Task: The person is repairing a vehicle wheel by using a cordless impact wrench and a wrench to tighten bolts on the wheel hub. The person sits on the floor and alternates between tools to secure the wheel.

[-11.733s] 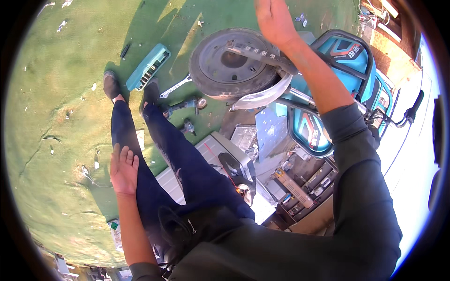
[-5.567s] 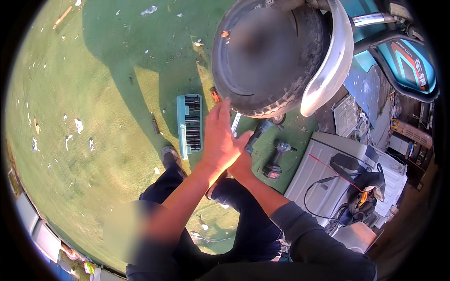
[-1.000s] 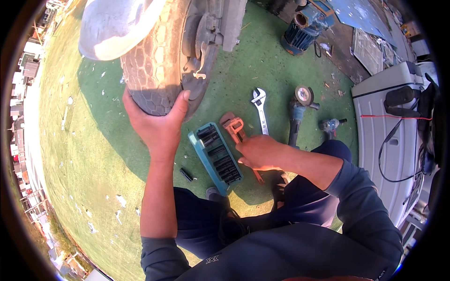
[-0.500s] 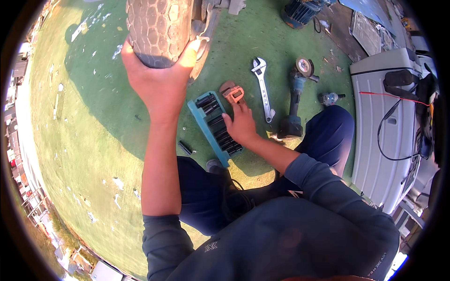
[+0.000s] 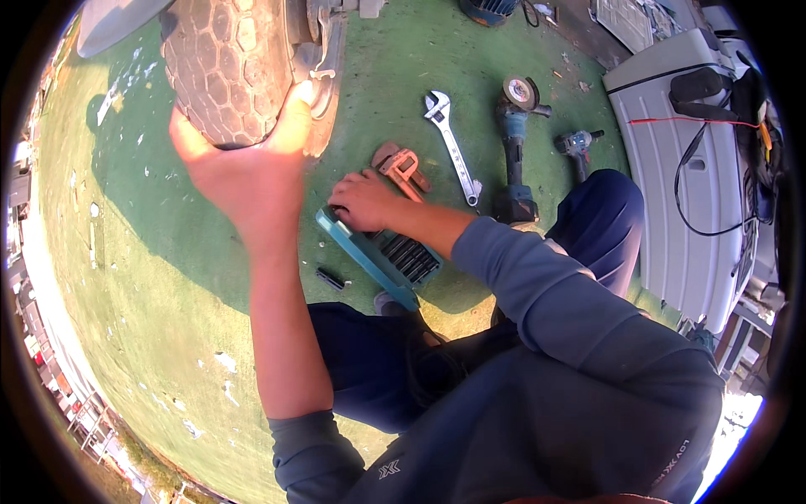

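Note:
My left hand (image 5: pixel 252 181) clasps the lower edge of a worn, treaded tyre (image 5: pixel 227 71), thumb on one side and fingers on the other. My right hand (image 5: pixel 367 202) lies over the far end of a teal socket case (image 5: pixel 369 260), fingers curled down into it. Whatever is under the fingertips is hidden, though a bit of something dark shows there. Black sockets (image 5: pixel 410 257) fill the case's near part in a row. Just beyond the right hand lies an orange pipe wrench (image 5: pixel 403 168), its handle partly covered by my wrist.
To the right on the green floor lie an adjustable wrench (image 5: pixel 453 147), an angle grinder (image 5: pixel 515 151) and a small power driver (image 5: pixel 578 149). A loose black socket (image 5: pixel 330 279) lies left of the case. A grey cabinet (image 5: pixel 672 185) stands at the far right.
My right hand has left the pipe wrench and moved left onto the far end of the socket case. The left hand keeps its hold on the tyre. The whole view has shifted slightly.

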Demonstrator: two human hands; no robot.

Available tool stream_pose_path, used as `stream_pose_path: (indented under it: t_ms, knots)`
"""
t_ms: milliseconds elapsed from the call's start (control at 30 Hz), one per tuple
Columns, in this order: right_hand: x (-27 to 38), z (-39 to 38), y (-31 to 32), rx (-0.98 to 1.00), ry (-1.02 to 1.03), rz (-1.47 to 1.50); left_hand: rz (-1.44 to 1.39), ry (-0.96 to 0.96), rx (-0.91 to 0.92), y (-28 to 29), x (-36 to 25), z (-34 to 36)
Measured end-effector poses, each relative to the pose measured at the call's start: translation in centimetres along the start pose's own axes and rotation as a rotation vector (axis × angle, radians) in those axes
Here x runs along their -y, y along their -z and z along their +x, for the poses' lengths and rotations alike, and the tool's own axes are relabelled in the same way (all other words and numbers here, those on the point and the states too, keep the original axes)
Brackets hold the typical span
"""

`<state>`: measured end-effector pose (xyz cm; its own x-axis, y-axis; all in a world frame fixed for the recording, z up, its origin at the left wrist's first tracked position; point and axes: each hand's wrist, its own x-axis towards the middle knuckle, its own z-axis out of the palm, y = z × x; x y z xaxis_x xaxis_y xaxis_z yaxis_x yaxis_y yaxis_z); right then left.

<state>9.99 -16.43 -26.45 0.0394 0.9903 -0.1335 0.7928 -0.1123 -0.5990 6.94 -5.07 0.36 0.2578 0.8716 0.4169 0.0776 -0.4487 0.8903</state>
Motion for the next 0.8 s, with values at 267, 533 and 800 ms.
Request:
stream_pose_path:
  t_ms: [267,533,800]
  knots:
    - [-0.5,-12.2,-2.6,0.054,0.152,-0.052,0.024,-0.004,0.025,0.5,0.8,0.7]
    - [-6.4,-11.2,4.8,-0.559,-0.902,-0.122,0.037,-0.05,0.041,0.4,0.2,0.6]
    - [-10.3,-12.1,5.5,-0.311,-1.017,-0.016,0.104,-0.003,0.036,0.3,-0.3,-0.1]
